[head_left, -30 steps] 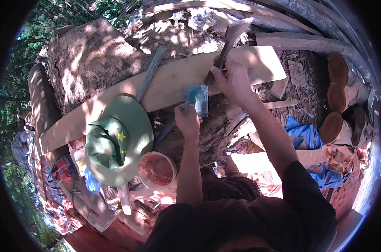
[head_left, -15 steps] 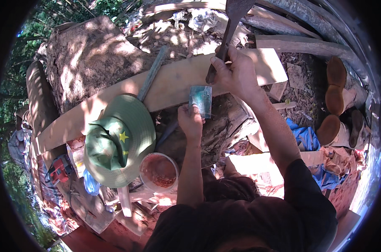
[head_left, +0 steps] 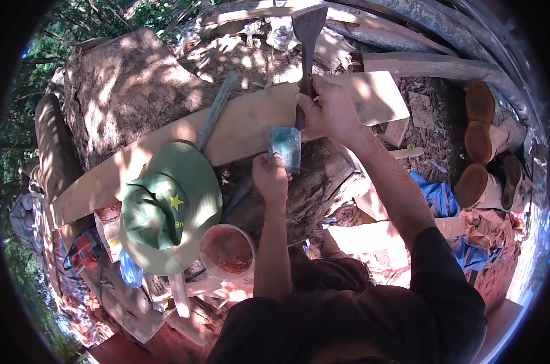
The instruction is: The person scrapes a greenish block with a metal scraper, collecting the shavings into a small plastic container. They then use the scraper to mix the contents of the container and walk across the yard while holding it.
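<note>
Metal tool [head_left: 308, 51], dark and dull, extends from my right hand [head_left: 334, 112], whose fingers close round its narrow shank; beyond them the flat blade flares wide, away from me. My left hand [head_left: 270, 179] grips the near end of a flat teal block [head_left: 285, 145], mottled, greyer at its edges, just left of my right hand, the pale board [head_left: 241, 130] behind.

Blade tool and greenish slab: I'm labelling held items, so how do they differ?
The blade tool is dark, the slab greenish. The blade tool is long, flaring at one end; the slab is compact, rectangular. The right hand grips the blade tool, the left hand the slab. Both are held.
</note>
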Available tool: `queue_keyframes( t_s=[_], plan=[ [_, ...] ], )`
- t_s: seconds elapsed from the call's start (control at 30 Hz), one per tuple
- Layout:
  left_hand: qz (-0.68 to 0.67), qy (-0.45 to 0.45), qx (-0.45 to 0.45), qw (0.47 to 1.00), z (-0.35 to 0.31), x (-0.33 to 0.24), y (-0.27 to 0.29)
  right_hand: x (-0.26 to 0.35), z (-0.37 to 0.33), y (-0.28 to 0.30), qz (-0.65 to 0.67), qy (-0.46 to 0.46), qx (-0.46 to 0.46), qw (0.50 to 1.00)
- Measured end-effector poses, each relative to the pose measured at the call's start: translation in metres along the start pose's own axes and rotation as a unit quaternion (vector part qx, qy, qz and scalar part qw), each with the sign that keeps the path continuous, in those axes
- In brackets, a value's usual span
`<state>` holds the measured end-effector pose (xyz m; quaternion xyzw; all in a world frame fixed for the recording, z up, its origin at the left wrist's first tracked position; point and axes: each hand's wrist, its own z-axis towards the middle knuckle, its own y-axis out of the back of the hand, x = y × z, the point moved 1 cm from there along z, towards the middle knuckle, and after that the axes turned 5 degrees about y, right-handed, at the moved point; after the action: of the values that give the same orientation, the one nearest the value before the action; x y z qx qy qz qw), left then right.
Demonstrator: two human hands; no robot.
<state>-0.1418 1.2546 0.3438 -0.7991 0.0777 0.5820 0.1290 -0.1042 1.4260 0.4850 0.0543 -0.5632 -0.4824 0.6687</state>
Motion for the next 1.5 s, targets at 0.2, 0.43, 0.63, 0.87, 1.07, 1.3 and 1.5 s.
queue_keyframes(
  t_s=[0.2,0.43,0.63,0.87,1.07,1.3,1.5],
  plan=[
    [0.007,0.004,-0.005,1.0,0.001,0.003,0.001,-0.012,-0.002,0.002,0.007,0.003,0.033,0.999],
    [-0.005,0.014,0.004,1.0,0.002,0.003,0.0,-0.009,0.0,0.003,0.119,-0.008,0.036,0.992],
    [-0.002,0.018,0.001,1.0,0.002,0.003,0.002,-0.007,0.003,0.004,0.127,0.006,0.008,0.992],
    [-0.004,0.015,0.011,1.0,0.005,0.0,0.002,-0.008,0.003,0.004,0.032,-0.01,0.05,0.998],
    [0.018,0.032,-0.004,0.999,0.002,-0.001,0.003,-0.008,0.0,0.001,0.041,-0.004,0.036,0.998],
    [-0.042,-0.08,0.019,0.996,-0.002,-0.019,0.004,-0.023,-0.009,0.024,0.125,-0.041,-0.066,0.989],
    [0.344,-0.431,0.002,0.834,-0.021,-0.042,-0.003,-0.041,-0.021,0.072,0.177,-0.014,-0.183,0.967]
  ],
)
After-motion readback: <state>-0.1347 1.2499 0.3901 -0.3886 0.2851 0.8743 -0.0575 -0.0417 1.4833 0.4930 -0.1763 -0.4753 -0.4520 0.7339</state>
